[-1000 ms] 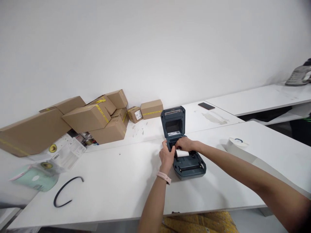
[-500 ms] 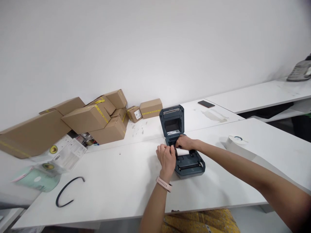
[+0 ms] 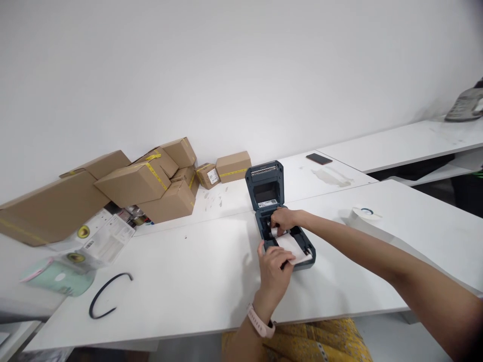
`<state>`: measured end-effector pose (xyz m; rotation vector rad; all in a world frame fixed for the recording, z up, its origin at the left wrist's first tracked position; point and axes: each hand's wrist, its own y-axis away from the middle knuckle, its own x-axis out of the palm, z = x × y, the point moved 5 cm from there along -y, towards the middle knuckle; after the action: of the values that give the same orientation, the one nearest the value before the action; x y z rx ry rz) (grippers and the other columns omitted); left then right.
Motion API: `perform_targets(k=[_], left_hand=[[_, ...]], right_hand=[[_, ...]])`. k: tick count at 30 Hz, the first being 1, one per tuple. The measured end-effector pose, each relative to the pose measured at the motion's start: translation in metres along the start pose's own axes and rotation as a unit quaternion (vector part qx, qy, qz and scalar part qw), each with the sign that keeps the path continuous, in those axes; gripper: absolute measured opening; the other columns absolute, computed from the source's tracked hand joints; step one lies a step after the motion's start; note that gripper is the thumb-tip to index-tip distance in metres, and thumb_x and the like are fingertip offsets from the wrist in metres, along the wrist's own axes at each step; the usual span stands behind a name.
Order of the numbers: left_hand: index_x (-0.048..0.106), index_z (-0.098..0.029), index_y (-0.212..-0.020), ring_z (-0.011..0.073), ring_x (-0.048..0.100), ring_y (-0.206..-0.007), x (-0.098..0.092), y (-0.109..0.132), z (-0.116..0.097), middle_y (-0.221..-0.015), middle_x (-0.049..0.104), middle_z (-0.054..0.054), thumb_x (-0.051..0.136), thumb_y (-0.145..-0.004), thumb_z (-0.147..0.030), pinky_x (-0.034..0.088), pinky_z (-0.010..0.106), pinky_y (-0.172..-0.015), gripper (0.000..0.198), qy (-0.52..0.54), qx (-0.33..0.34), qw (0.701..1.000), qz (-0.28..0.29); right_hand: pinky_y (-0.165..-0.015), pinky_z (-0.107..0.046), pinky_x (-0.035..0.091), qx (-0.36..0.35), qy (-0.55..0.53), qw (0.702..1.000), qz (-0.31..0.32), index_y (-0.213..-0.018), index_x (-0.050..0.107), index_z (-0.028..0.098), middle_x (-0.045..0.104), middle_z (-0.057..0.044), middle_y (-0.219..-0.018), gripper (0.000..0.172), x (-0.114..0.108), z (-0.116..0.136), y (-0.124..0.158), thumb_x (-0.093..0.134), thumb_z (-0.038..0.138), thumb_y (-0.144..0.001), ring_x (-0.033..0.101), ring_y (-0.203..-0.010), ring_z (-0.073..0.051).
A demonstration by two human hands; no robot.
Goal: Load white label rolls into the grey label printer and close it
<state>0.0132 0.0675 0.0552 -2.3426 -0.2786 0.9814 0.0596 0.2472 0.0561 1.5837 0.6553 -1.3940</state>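
A dark blue label printer point(image 3: 311, 256) stands on the white table with its lid point(image 3: 265, 185) raised. Inside its bay sits a small roll of white label paper point(image 3: 278, 232), and a strip of label paper point(image 3: 294, 247) runs from it over the front edge. My right hand point(image 3: 284, 219) reaches into the bay from the right, its fingers curled on the roll and partly hidden. At the front left my left hand point(image 3: 274, 264), with a pink wristband on its wrist, has its fingers closed at the loose end of the strip.
Cardboard boxes point(image 3: 132, 181) are piled at the back left. A larger label roll point(image 3: 364, 215) trails paper on the right, and a phone point(image 3: 319, 159) lies behind it. On the left are a dark curved band point(image 3: 101, 294), a mint green pouch point(image 3: 62, 276) and plastic mailing bags point(image 3: 107, 236).
The paper strip is now drawn out over the printer's front. My left hand has moved from the bay's left side down to the front edge. My right hand stays in the bay.
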Motion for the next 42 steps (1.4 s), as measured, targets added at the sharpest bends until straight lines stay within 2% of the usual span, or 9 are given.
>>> perform_targets(k=[4,7,13,17,23,28,33,42], left_hand=[[0.068,-0.023,-0.083,0.0207,0.069,-0.090,0.002,0.024,-0.010,-0.090,0.076,0.001,0.054,-0.078,-0.001,0.044,0.052,-0.098,0.026,-0.053,0.102,0.992,-0.060],[0.067,-0.021,-0.088,0.0215,0.069,-0.093,-0.001,0.031,-0.015,-0.093,0.076,0.003,0.051,-0.080,-0.002,0.052,0.046,-0.090,0.027,-0.082,0.134,0.985,-0.074],[0.064,-0.019,-0.092,0.0202,0.070,-0.095,-0.015,0.022,-0.025,-0.094,0.075,0.006,0.049,-0.084,-0.002,0.056,0.039,-0.090,0.024,-0.094,0.167,0.979,-0.071],[0.062,-0.018,-0.090,0.0199,0.070,-0.094,-0.013,0.020,-0.027,-0.094,0.075,0.007,0.045,-0.085,-0.002,0.057,0.038,-0.091,0.024,-0.092,0.193,0.975,-0.053],[0.063,-0.019,-0.091,0.0189,0.070,-0.095,-0.010,0.024,-0.024,-0.094,0.075,0.007,0.044,-0.086,-0.002,0.057,0.036,-0.089,0.025,-0.085,0.191,0.977,-0.042],[0.064,-0.020,-0.090,0.0188,0.071,-0.092,-0.010,0.025,-0.027,-0.092,0.075,0.006,0.045,-0.086,-0.005,0.058,0.037,-0.088,0.024,-0.097,0.202,0.974,-0.036],[0.064,-0.018,-0.088,0.0210,0.070,-0.094,-0.009,0.027,-0.029,-0.094,0.075,0.007,0.047,-0.085,-0.006,0.058,0.037,-0.085,0.021,-0.102,0.205,0.973,-0.036],[0.065,-0.019,-0.089,0.0210,0.068,-0.096,-0.009,0.027,-0.024,-0.095,0.074,0.006,0.052,-0.083,-0.007,0.058,0.038,-0.088,0.019,-0.090,0.185,0.979,-0.016]], right_hand=[[-0.085,-0.034,0.034,0.001,0.005,1.000,-0.011,-0.091,0.078,0.023,0.075,-0.006,-0.085,0.029,0.000,0.003,0.003,0.076,0.036,-0.066,0.065,-0.085,-0.025],[-0.089,-0.036,0.032,-0.001,0.009,1.000,-0.021,-0.095,0.077,0.022,0.075,-0.007,-0.087,0.029,0.002,0.004,0.007,0.074,0.036,-0.069,0.065,-0.085,-0.025],[-0.093,-0.035,0.030,0.004,0.010,0.999,-0.052,-0.101,0.076,0.022,0.076,-0.008,-0.096,0.032,0.004,0.004,0.012,0.072,0.035,-0.073,0.066,-0.092,-0.025],[-0.094,-0.037,0.028,0.011,0.011,0.997,-0.072,-0.097,0.077,0.021,0.076,-0.009,-0.092,0.027,0.004,0.007,0.016,0.071,0.033,-0.073,0.066,-0.092,-0.026],[-0.098,-0.038,0.026,0.013,0.002,0.995,-0.103,-0.094,0.077,0.022,0.076,-0.009,-0.095,0.021,0.009,0.009,0.023,0.069,0.030,-0.075,0.065,-0.093,-0.025],[-0.096,-0.037,0.028,-0.003,-0.025,0.994,-0.108,-0.100,0.076,0.027,0.076,-0.005,-0.098,0.027,0.012,0.003,0.026,0.070,0.026,-0.074,0.062,-0.098,-0.024],[-0.093,-0.036,0.031,-0.004,-0.053,0.991,-0.125,-0.106,0.075,0.026,0.074,-0.006,-0.104,0.031,0.009,-0.004,0.027,0.070,0.028,-0.075,0.057,-0.107,-0.026],[-0.090,-0.034,0.033,-0.001,-0.073,0.987,-0.144,-0.102,0.076,0.026,0.074,-0.005,-0.103,0.027,0.010,-0.003,0.033,0.067,0.027,-0.077,0.056,-0.108,-0.025]])
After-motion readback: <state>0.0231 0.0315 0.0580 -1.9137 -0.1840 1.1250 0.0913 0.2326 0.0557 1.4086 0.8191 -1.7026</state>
